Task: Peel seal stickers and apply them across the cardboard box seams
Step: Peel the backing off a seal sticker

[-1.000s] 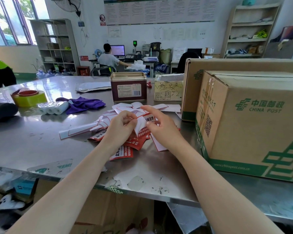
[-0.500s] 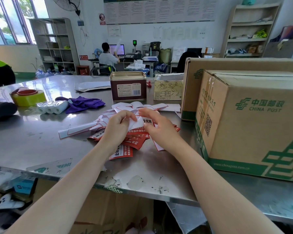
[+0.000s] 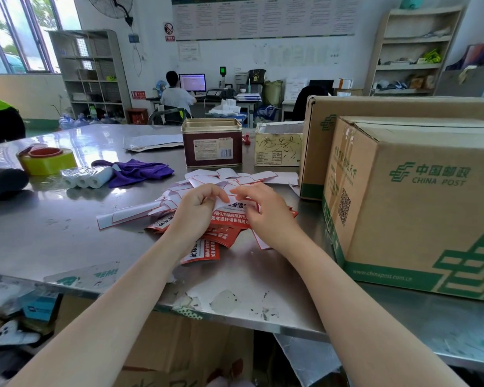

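Pinching one seal sticker [image 3: 229, 203] between both hands over pile on surface [image 3: 67, 233]; left hand [image 3: 199, 208] fingers gripping white backing corner, right hand [image 3: 266, 210] fingers holding red face. Cardboard box [image 3: 419, 196] sitting right, nearer right hand.

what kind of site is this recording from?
Probably a postal or parcel-handling office. China Post cardboard boxes sit on a steel work table, both hands work a pile of red seal stickers, and a packing tape roll lies nearby.
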Available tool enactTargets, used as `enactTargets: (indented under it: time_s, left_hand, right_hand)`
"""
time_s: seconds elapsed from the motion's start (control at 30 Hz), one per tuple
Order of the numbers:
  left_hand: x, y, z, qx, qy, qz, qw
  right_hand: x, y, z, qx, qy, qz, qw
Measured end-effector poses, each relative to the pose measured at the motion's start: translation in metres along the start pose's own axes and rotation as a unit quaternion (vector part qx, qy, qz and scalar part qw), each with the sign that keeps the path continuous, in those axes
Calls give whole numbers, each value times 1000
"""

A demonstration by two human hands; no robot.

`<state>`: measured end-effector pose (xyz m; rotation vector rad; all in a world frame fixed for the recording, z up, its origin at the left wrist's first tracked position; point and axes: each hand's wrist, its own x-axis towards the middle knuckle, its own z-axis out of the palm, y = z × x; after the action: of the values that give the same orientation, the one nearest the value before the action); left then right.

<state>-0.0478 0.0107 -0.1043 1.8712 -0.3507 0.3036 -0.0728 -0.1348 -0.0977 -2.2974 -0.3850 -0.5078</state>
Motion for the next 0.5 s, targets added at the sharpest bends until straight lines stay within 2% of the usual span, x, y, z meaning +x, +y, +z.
enactTargets:
  time_s: [0.2,0.33,0.5]
  left_hand:
    - [4,-4,0,26,17,12,999]
    - [8,-9,-1,11,49,11,999]
    - [11,-13,-1,8,96,-10,995]
  right_hand:
    - [0,1,0,4,11,5,1000]
    - [1,-2,-2,25,41,-10,999]
    - [-1,-4,-3,56,30,-6,998]
